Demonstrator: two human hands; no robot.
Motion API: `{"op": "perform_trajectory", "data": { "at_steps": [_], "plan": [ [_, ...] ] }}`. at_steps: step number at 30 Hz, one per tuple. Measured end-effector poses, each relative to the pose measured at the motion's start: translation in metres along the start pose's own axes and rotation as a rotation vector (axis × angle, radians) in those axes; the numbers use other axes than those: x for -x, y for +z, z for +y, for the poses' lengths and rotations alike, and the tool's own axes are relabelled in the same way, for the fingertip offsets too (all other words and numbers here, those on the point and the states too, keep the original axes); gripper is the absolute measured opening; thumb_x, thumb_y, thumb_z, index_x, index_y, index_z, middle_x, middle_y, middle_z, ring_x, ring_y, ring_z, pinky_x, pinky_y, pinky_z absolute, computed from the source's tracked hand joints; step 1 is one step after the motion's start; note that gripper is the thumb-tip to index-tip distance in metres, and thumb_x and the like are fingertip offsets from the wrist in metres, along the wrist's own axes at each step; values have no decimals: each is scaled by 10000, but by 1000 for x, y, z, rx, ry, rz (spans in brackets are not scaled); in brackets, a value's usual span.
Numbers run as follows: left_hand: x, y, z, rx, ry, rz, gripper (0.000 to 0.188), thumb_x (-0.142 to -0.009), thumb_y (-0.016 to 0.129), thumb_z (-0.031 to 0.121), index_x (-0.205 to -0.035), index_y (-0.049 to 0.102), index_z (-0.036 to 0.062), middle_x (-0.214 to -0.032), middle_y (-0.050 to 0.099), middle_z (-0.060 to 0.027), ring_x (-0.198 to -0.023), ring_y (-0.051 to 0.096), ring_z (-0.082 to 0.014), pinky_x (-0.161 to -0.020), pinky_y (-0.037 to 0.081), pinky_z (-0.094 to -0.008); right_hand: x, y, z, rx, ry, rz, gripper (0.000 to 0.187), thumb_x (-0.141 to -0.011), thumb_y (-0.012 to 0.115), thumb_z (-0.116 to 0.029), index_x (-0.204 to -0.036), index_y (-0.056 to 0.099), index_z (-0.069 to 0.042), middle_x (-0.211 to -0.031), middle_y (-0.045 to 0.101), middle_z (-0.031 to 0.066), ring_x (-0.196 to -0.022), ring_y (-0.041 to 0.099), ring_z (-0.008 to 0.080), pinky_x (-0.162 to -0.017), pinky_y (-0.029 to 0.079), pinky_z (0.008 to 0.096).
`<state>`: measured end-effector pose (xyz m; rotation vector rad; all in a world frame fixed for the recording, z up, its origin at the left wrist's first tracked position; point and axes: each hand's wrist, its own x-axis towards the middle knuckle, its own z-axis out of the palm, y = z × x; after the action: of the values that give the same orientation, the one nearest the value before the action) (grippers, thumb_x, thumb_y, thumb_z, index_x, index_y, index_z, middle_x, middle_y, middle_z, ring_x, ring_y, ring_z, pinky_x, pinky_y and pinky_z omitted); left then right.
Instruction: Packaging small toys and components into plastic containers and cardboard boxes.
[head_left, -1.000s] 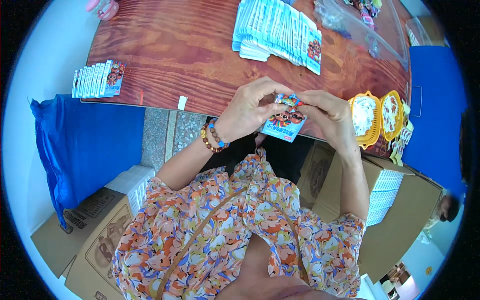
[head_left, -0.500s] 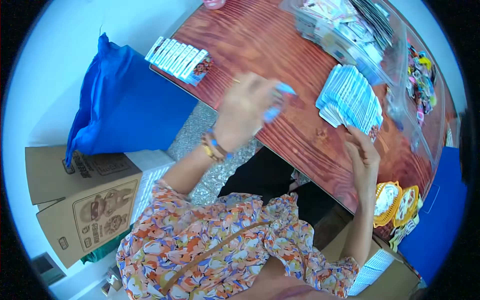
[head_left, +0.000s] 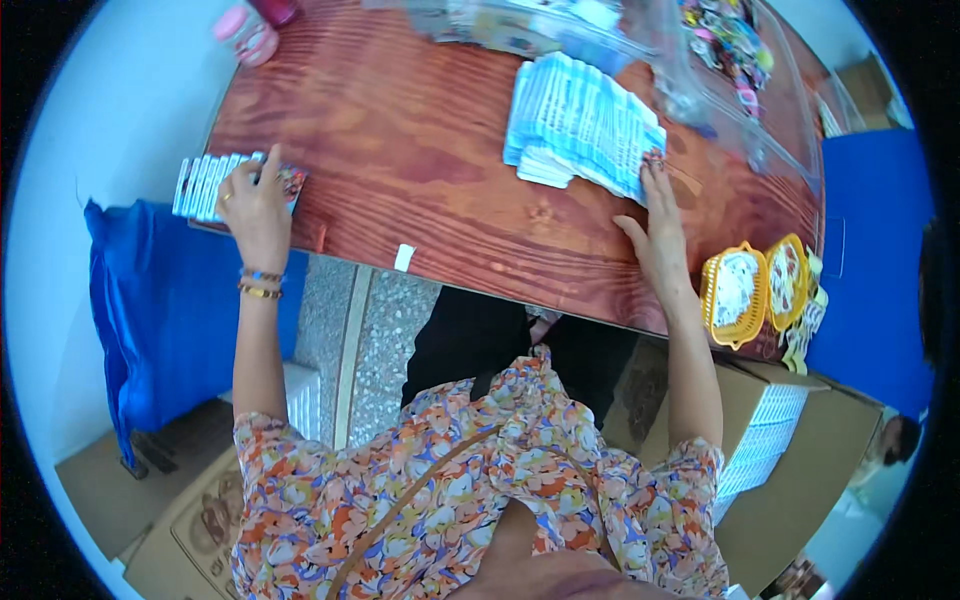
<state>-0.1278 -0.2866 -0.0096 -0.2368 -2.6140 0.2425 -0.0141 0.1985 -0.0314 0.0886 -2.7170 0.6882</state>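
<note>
My left hand (head_left: 256, 205) is over a row of small printed boxes (head_left: 196, 188) at the table's left edge. Its outer fingers are curled over the end box, while one digit points away from me; part of that box's picture side shows beside the hand. My right hand (head_left: 662, 235) lies with fingers stretched and thumb apart, its fingertips touching the near right end of a fanned pile of light-blue flat packs (head_left: 585, 120). Nothing is held in the right hand.
The wooden table (head_left: 400, 150) bears clear plastic bins (head_left: 740, 125), yellow baskets (head_left: 735, 295) with white contents and a pink-lidded jar (head_left: 247, 36). A white slip (head_left: 404, 257) lies at the front edge. A blue bag (head_left: 170, 310) and cardboard boxes (head_left: 790, 470) flank me.
My left hand has moved left from above the table's front to the row of small boxes, carrying a small blue item. My right hand has flattened beside the pile. The view has shifted.
</note>
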Motion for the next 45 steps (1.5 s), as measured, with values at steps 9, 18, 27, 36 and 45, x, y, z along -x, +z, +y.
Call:
{"op": "perform_trajectory", "data": {
  "at_steps": [9, 18, 27, 36, 45],
  "plan": [
    [9, -26, 59, 497, 55, 65, 518, -906, 697, 175, -1397, 550, 100, -1254, 557, -130, -1170, 496, -305, -984, 376, -468, 13, -11, 13, -3, 121, -69, 442, -901, 634, -7, -1338, 570, -5, -1381, 580, 172, -1261, 561, 352, -1026, 475, 398],
    [32, -69, 254, 2078, -345, -792, 497, -975, 620, 80, -1426, 433, -14, -1098, 696, -108, -1011, 664, -142, -851, 535, -259, 66, -10, -73, 73, -248, 62, 403, -803, 688, -12, -1199, 677, -83, -1285, 650, 98, -1222, 607, 269, -1097, 391, 489],
    [33, -73, 244, 1976, -57, -812, 381, -965, 587, 24, -1341, 550, -32, -1173, 680, -82, -1071, 632, -106, -905, 515, -274, 18, -61, -67, -742, 432, 19, 277, -937, 661, -68, -1211, 663, -26, -1131, 694, 78, -968, 654, 126, -809, 521, 283],
    [40, -102, 265, 935, 414, -240, 1061, -668, 871, 390, -1478, 330, -31, -1302, 481, -187, -1167, 508, -364, -963, 427, -468, 13, -39, -42, -917, 425, -194, 186, -962, 631, -61, -1123, 676, 20, -939, 709, 14, -825, 625, 37, -717, 493, 209],
    [35, -98, 265, 1156, 228, -288, 828, -665, 883, 193, -1352, 459, 7, -1146, 585, -198, -1014, 619, -378, -819, 528, -446, 25, -32, -56, -764, 384, 308, 202, -1005, 588, -114, -1161, 633, 7, -1061, 682, 42, -989, 618, 89, -843, 487, 242]
  ]
}}
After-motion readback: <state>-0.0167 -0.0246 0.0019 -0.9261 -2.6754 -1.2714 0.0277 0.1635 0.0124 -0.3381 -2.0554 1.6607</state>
